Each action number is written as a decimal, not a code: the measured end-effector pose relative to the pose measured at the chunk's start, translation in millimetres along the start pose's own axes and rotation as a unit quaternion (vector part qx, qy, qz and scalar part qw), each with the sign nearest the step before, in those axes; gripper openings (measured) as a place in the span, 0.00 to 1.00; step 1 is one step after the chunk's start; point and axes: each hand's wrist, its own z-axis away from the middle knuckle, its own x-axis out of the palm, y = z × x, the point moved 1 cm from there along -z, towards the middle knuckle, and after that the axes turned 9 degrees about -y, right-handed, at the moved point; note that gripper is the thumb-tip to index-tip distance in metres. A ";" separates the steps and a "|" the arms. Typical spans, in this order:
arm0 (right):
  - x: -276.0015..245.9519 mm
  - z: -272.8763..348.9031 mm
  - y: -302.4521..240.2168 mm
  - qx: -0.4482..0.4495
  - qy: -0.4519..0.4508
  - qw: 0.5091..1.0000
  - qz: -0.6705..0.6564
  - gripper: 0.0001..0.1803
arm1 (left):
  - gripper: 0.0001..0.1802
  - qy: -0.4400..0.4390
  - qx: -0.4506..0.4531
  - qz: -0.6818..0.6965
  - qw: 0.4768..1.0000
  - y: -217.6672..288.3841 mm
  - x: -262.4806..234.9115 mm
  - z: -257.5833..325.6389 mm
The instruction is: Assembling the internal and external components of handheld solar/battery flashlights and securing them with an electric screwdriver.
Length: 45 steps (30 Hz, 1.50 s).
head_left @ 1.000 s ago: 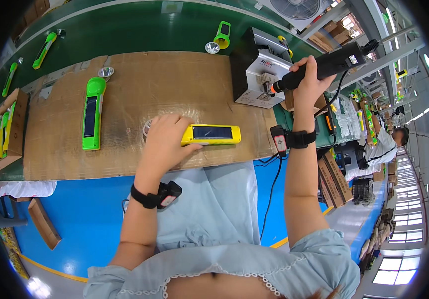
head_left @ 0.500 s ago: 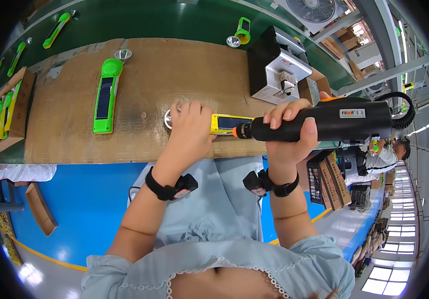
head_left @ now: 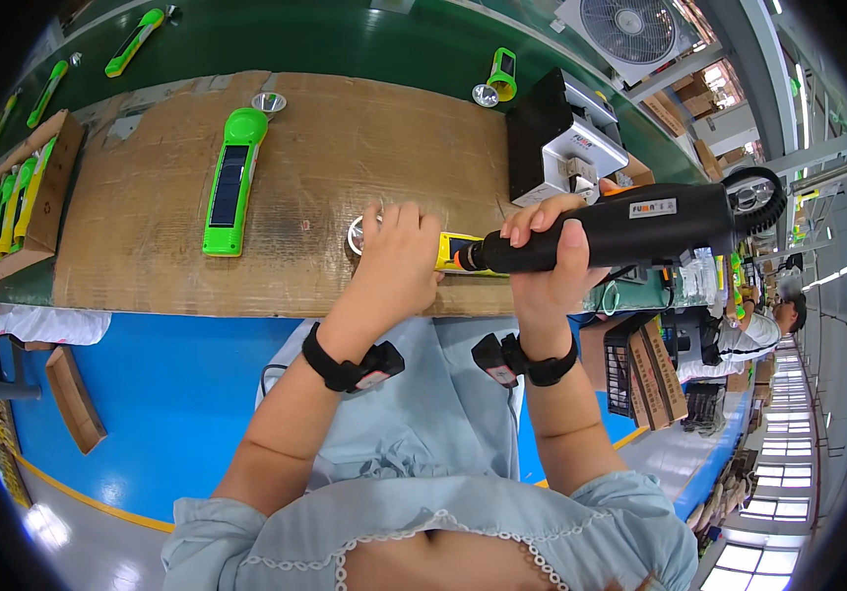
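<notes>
A yellow flashlight [head_left: 444, 251] with a dark panel lies flat on the cardboard near the front edge. My left hand [head_left: 394, 258] is closed over its head end, hiding much of it, and a round reflector [head_left: 356, 235] shows past the fingers. My right hand [head_left: 552, 248] grips a black electric screwdriver [head_left: 630, 234], held almost level. Its orange-ringed tip reaches the flashlight's body beside my left hand; whether the bit sits on a screw is hidden. Farther left lies a green flashlight [head_left: 230, 185] with a loose reflector [head_left: 269, 102] at its head.
A black and silver machine [head_left: 566, 143] stands at the back right. A cardboard box [head_left: 61, 187] of green and yellow flashlights sits at the left edge. More flashlights [head_left: 135, 43] lie along the green belt behind, one [head_left: 502, 75] near the machine. A person [head_left: 763, 330] is at far right.
The screwdriver has shifted left along the yellow flashlight, its tip now closer to my left hand. My left hand keeps its hold. The whole view has shifted slightly.
</notes>
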 end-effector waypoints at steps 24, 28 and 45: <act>-20.1 -2.2 -8.0 0.049 -0.033 0.998 0.019 0.16 | 0.27 -0.077 0.018 0.012 0.997 -11.6 -7.6 -0.1; -63.7 -26.8 -82.0 -0.090 0.126 0.986 0.056 0.18 | 0.27 -0.052 0.019 0.019 0.998 -3.8 -4.6 -1.8; -166.0 -98.2 -15.0 -0.078 0.137 0.961 0.229 0.19 | 0.27 -0.076 0.018 0.018 0.997 12.1 -14.8 -3.3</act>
